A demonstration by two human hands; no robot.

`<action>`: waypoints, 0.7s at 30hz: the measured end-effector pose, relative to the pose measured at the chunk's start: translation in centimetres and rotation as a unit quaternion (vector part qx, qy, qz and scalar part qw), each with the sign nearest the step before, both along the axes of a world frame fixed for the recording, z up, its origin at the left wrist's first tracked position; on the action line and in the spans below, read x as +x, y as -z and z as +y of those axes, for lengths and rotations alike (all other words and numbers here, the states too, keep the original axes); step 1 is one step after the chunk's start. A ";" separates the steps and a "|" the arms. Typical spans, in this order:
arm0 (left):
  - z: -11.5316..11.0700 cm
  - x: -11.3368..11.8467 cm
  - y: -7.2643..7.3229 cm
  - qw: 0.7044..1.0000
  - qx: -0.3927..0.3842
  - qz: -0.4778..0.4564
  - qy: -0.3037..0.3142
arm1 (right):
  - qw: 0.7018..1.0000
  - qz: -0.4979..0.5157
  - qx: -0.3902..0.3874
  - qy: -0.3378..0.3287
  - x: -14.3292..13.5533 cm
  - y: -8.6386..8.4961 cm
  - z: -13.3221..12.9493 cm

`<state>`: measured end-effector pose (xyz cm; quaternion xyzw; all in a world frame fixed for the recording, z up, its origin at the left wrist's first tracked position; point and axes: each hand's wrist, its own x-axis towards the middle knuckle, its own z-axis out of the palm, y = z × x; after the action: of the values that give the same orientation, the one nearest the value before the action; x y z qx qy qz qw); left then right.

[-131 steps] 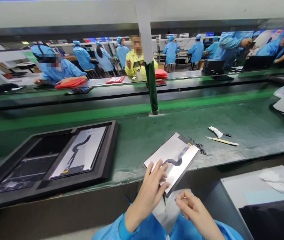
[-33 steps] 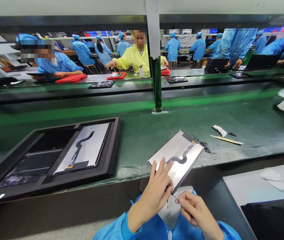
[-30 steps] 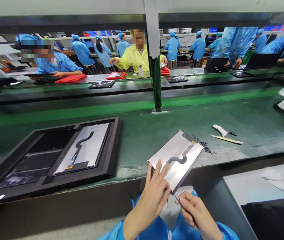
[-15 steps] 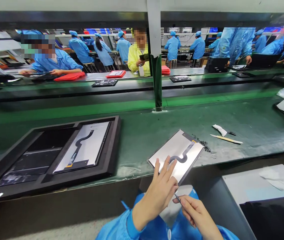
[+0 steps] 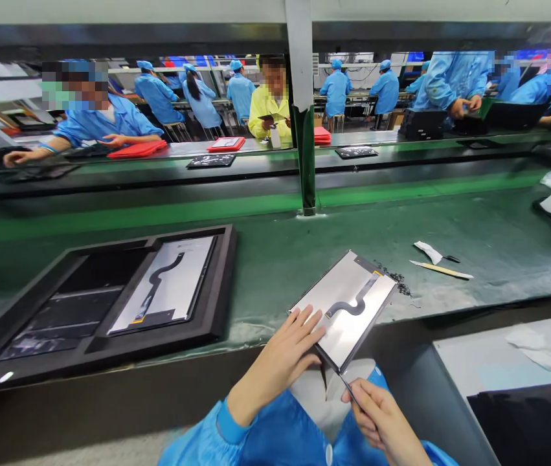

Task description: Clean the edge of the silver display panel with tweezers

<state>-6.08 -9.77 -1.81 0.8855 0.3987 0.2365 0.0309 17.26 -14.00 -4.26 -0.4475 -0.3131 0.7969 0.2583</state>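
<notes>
A silver panel with a dark curved ribbon cable lies at a slant on the green table, its near corner reaching past the front edge. My left hand rests on the panel's left edge with fingers stretched out and apart. My right hand is closed around a thin dark tool, whose tip meets the panel's near corner. Small black scraps lie beside the panel's right corner. A similar panel sits in the right compartment of a black foam tray on the left.
A yellow-handled blade and a white-wrapped tool lie right of the panel. A green post rises behind. A white box stands lower right. Across the line, people in blue and yellow work near red pads.
My left hand has slid left and down, off the ribbon cable, to the panel's left edge. The right hand with the tool has moved slightly down. Across the line, a person's arm has reached left.
</notes>
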 end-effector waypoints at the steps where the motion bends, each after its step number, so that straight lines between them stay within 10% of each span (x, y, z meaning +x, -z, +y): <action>1: 0.1 0.2 -0.1 1.000 0.017 0.002 0.003 | 1.000 0.000 -0.003 0.004 0.1 0.1 -0.1; 21: 1.1 6.3 0.9 0.988 0.140 -0.061 0.004 | 0.977 -0.016 -0.004 0.212 3.0 -0.8 -0.9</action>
<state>0.18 -8.63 -2.67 0.8664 0.3558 0.3436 -0.0682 20.24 -14.93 -3.43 -0.5173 -0.2119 0.7183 0.4143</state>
